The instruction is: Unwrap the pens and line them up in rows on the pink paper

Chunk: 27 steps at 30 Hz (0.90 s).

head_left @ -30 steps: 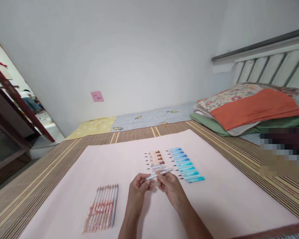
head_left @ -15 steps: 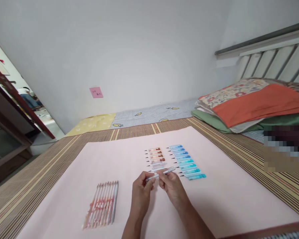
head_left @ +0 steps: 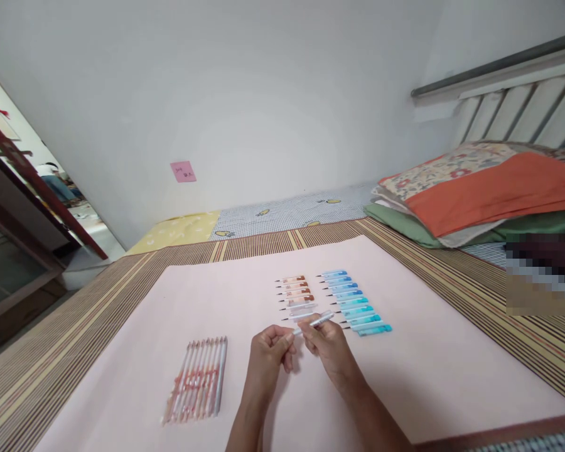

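My left hand (head_left: 269,353) and my right hand (head_left: 326,342) meet over the pink sheet (head_left: 245,402), both pinching one pale pen (head_left: 316,321) that points up and to the right. Just beyond my fingers lies a row of short brown and clear pen pieces (head_left: 295,294) with dark tips. To its right is a row of blue pen pieces (head_left: 353,302). A bundle of several long pinkish pens (head_left: 198,378) lies side by side to the left of my left hand.
The pink sheet lies on a striped mat (head_left: 499,301) on a bed. Folded orange and green bedding (head_left: 480,198) is stacked at the right, under a metal headboard (head_left: 513,107). A pink note (head_left: 183,171) is stuck on the wall. A doorway opens at the left.
My hands and the pen have stayed over the sheet, with the pen now held slightly higher toward the rows. The camera has tilted a little.
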{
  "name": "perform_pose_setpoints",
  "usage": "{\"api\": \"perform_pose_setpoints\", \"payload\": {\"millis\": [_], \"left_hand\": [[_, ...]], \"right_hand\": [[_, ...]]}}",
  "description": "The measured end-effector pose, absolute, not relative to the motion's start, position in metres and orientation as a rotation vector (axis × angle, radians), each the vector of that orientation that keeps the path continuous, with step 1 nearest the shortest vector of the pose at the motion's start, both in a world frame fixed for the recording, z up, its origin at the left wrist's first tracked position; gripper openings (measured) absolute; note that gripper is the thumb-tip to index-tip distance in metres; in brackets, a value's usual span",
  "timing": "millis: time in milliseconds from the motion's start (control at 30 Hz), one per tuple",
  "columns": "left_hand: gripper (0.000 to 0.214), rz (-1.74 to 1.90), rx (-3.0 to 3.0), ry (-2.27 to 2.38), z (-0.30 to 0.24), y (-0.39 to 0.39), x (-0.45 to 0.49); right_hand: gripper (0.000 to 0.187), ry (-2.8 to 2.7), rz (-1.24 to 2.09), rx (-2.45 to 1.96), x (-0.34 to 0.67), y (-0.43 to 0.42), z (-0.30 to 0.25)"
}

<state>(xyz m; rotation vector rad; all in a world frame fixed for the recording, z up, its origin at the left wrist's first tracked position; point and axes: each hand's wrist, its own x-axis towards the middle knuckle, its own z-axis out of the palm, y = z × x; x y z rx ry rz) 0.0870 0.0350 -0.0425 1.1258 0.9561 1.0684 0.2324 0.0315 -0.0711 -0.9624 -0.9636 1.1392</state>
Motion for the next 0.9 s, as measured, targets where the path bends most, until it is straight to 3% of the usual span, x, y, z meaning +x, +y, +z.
{"api": "perform_pose_setpoints", "payload": {"millis": [433,567,733,900], "left_hand": [[0.031,1.194,1.407,1.160,-0.044,0.026,0.096],[0.048,1.189,1.300,1.169,-0.046,0.027,0.097],[0.062,1.038,1.126,1.113,-0.049,0.033,0.094],[0.048,1.115,1.065,0.881,-0.044,0.033,0.094]], "right_hand": [[0.052,-0.815,1.269,-0.844,0.228,0.034,-0.072],[0.039,-0.908,1.196,-0.870,0.229,0.029,-0.064],[0.040,-0.905,1.188,-0.927,0.231,0.026,-0.063],[0.052,-0.789,1.222,-0.945,0.230,0.031,-0.070]]}}
